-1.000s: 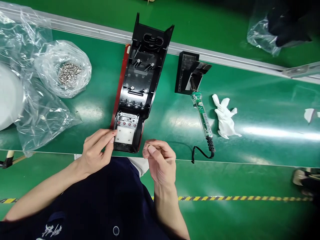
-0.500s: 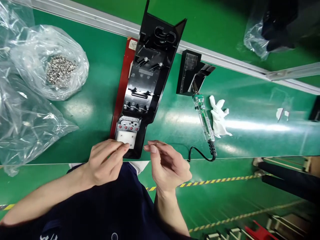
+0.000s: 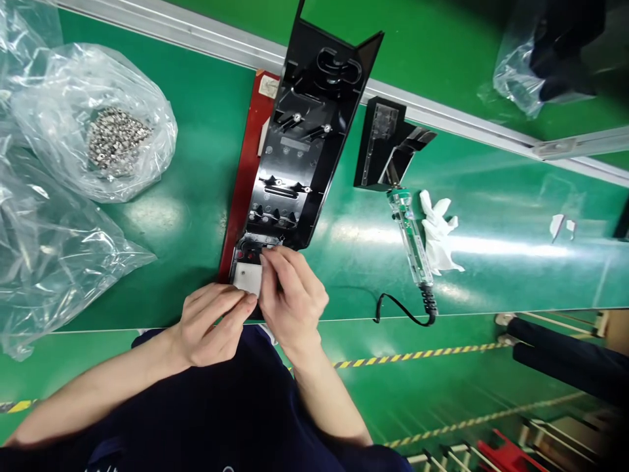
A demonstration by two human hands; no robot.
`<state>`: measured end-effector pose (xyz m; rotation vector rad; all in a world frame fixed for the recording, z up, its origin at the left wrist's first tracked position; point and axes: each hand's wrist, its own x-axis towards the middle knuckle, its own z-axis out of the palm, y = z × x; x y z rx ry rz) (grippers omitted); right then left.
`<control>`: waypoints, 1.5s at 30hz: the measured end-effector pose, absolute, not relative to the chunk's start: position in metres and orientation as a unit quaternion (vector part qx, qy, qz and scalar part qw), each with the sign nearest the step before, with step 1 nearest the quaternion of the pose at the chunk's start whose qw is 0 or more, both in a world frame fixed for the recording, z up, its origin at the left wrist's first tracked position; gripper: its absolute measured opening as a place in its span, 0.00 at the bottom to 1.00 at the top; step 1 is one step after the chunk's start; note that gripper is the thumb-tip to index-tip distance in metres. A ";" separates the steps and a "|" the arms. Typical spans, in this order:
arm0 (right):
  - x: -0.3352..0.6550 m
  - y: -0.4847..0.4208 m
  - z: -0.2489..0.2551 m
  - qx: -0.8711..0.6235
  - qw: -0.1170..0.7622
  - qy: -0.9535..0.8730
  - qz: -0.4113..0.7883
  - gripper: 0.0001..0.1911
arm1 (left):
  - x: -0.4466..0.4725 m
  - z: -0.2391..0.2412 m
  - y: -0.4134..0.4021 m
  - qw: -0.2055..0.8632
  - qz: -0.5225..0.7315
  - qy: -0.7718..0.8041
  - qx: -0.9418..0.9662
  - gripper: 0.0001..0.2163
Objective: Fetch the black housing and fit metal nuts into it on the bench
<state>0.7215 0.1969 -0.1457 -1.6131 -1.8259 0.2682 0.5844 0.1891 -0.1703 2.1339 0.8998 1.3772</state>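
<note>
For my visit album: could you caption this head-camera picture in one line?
Both hands, left and right, meet at the near end of a black housing on a green belt.

Green belt (image 3: 196, 196) edged at the far side by a metal rail (image 3: 442, 108). At centre, toward 12 o'clock, a long black housing (image 3: 304, 137) on a red plate (image 3: 246, 170); at 9 to 10 o'clock, a clear bag of small metal parts (image 3: 115, 137) beside crumpled plastic (image 3: 44, 249). Toward 2 to 3 o'clock, a black stand (image 3: 381, 144), a soldering iron (image 3: 411, 239) with coiled cord, a white glove (image 3: 437, 233) just beside it, and white scraps (image 3: 561, 225) farther out.
</note>
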 end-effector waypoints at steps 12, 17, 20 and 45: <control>0.710 0.220 -0.181 -0.613 0.276 -0.740 0.028 0.09 | 0.582 -0.176 0.189 0.263 0.503 0.329 0.754 0.11; 0.718 0.210 -0.168 -0.623 0.319 -0.711 0.069 0.06 | 0.568 -0.166 0.189 0.254 0.479 0.337 0.770 0.15; 0.723 0.206 -0.158 -0.625 0.320 -0.709 0.066 0.05 | 0.545 -0.150 0.200 0.194 0.445 0.376 0.789 0.23; 0.739 0.126 -0.139 -0.541 0.423 -0.716 0.131 0.05 | 0.492 -0.131 0.353 0.096 0.307 0.667 0.673 0.03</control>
